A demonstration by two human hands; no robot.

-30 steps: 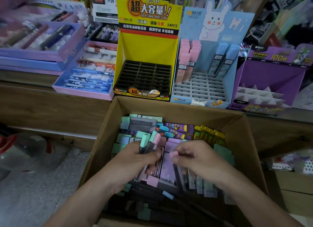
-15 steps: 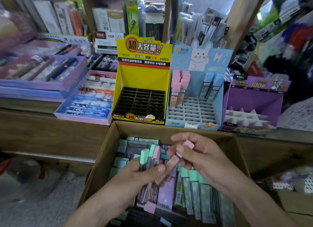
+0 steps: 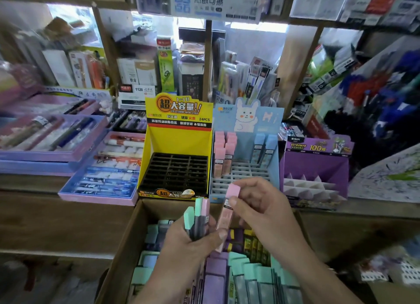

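Note:
My right hand [image 3: 266, 213] pinches a pink-capped lead case [image 3: 228, 209] near its top, holding it upright above the cardboard box [image 3: 127, 235]. My left hand [image 3: 193, 244] grips a bunch of cases [image 3: 197, 217] with green and pink caps, just left of the pink one. The box below is packed with several green, purple and blue cases. Behind it stands a blue rabbit display [image 3: 246, 153] with a grid tray, pink cases at its back left and two blue ones at its back right.
A yellow display with a black grid [image 3: 177, 167] stands left of the blue one, a purple display [image 3: 316, 167] to its right. Purple trays of pens [image 3: 100, 178] lie on the wooden counter at left. Shelves of stationery rise behind.
Both hands have risen out of the box towards the displays. My right hand picked the pink case from the box and turned it upright. The camera tilted up.

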